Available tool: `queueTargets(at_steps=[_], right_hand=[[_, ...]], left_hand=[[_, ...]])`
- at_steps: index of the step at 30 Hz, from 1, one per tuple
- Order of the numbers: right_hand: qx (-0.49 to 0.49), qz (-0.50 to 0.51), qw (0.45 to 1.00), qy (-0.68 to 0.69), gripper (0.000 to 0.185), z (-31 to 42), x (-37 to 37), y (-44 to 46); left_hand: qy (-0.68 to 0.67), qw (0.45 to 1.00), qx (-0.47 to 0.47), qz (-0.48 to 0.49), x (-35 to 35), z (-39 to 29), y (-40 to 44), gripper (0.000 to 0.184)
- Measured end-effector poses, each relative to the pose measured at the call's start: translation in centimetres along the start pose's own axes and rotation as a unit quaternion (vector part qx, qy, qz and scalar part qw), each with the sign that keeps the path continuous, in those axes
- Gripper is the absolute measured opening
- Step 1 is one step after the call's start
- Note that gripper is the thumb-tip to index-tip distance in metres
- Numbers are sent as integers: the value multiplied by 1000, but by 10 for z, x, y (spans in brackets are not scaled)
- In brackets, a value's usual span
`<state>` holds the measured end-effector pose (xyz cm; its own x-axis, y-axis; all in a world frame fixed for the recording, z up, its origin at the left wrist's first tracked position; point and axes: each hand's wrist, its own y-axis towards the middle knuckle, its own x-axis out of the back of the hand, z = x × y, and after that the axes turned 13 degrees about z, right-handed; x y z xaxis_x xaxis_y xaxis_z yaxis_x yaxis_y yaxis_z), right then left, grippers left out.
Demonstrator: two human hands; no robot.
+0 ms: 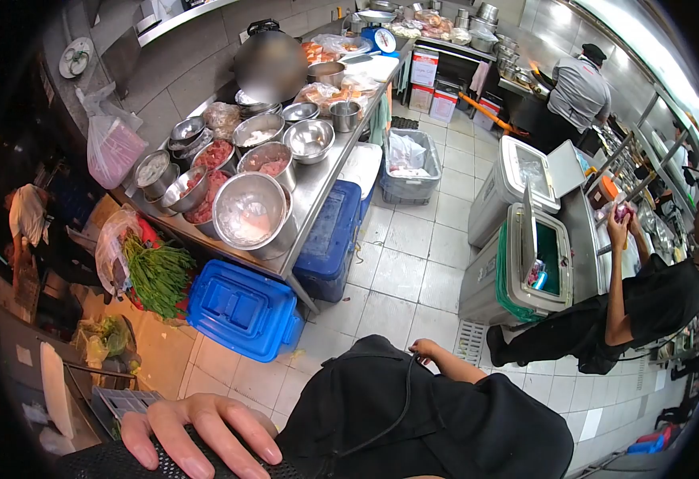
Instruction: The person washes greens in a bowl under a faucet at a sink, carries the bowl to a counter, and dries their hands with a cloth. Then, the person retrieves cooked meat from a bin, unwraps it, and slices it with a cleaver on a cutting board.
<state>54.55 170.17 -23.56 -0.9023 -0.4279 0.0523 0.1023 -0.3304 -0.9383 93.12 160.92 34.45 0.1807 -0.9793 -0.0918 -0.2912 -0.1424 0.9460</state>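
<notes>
The long stainless-steel worktable (321,180) has a bright-blue rectangular plastic tub (246,313) on the floor beside its near end and a wide round steel bowl (223,209) with pale contents on top. Nearer the wearer than the worktable, black open-weave mesh (110,461) lies under the left hand (199,423), fingers bent and slightly apart, grip unclear; the right hand (424,349) is curled, its hold hidden. The step looks like a pause from handling food, and lifting that bowl would call for freeing both hands.
</notes>
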Motion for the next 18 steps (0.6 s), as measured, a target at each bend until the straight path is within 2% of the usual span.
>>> queueTargets(at_steps=[18], right_hand=[[9, 1, 1000, 0, 42, -4, -3, 3]], left_hand=[[5, 1000, -9, -11, -8, 0, 0, 40]])
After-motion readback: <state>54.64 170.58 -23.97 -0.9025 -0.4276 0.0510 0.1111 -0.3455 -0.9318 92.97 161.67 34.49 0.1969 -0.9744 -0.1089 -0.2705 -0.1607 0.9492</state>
